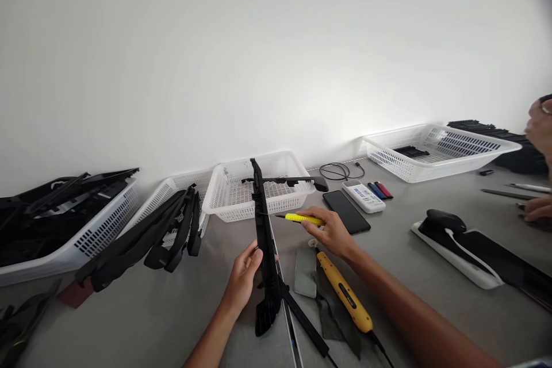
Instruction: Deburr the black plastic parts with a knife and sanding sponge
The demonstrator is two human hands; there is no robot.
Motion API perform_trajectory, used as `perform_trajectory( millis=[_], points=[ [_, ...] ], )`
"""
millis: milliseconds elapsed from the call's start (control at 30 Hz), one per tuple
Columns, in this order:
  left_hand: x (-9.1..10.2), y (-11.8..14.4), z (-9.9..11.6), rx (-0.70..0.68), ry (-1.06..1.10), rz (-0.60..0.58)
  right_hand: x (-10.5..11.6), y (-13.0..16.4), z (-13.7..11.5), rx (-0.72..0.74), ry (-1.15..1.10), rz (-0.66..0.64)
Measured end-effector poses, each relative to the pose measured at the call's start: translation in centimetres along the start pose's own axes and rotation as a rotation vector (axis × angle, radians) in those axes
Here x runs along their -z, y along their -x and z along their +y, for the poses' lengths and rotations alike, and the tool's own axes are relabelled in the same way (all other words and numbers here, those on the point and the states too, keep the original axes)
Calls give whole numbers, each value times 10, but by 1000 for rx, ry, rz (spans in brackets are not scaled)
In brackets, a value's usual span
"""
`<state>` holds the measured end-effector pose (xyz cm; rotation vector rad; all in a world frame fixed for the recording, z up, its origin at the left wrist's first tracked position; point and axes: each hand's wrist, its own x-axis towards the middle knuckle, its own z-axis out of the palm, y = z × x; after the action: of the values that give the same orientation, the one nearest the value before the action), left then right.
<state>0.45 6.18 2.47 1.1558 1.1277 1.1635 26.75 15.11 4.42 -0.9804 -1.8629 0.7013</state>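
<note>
Two bare hands work over a grey table (172, 310). Fingers of the left hand (245, 276) are curled together and clamped on a long black plastic part (264, 241), which stands tilted on end, its foot on the table and its tip pointing toward twelve o'clock. Fingers of the right hand (332, 234) are pinched shut on a yellow knife (303, 218), whose blade points to nine o'clock and meets the black part's edge about halfway up.

At six o'clock from the right hand a yellow tool (345, 293) with a cable lies on a dark cloth (332, 316), just beside a grey sharpening block (305, 269). A thin black strip (302, 322) runs from the part's foot toward five o'clock.

At twelve o'clock behind the part sits a white basket (241, 198); at ten o'clock another white basket (168, 190) has curved black parts (159, 236) draped over its rim, and at nine o'clock a third basket (86, 236) is heaped with black pieces. At one o'clock lie a black phone (347, 211), a white remote-like device (363, 196), a blue and a red lighter (379, 190) and a coiled cable (338, 171). At two o'clock stands a wide white tray (435, 152). At three o'clock, another person's hands (539, 126) show at the edge, near a black-and-white part (466, 247).
</note>
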Motion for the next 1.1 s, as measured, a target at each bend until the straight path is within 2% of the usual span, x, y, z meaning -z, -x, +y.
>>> perform_trajectory(
  millis=[200, 400, 600, 767, 1000, 1100],
  points=[
    [4, -3, -8, -34, -22, 82, -1, 1, -2, -16, -19, -56],
    [1, -2, -8, -32, 91, 1, 0, 2, -1, 1, -40, -76],
    [1, -4, -10, 28, 155, 68, -3, 2, -3, 26, -82, -125],
    [0, -2, -8, 45, 171, 0, -3, 1, 0, 34, -45, -93],
    [-2, 1, -4, 91, 264, -20, -2, 1, 2, 42, -30, -78],
    [-2, 2, -3, 79, 269, -27, -4, 3, -2, 41, -53, -126]
  ],
)
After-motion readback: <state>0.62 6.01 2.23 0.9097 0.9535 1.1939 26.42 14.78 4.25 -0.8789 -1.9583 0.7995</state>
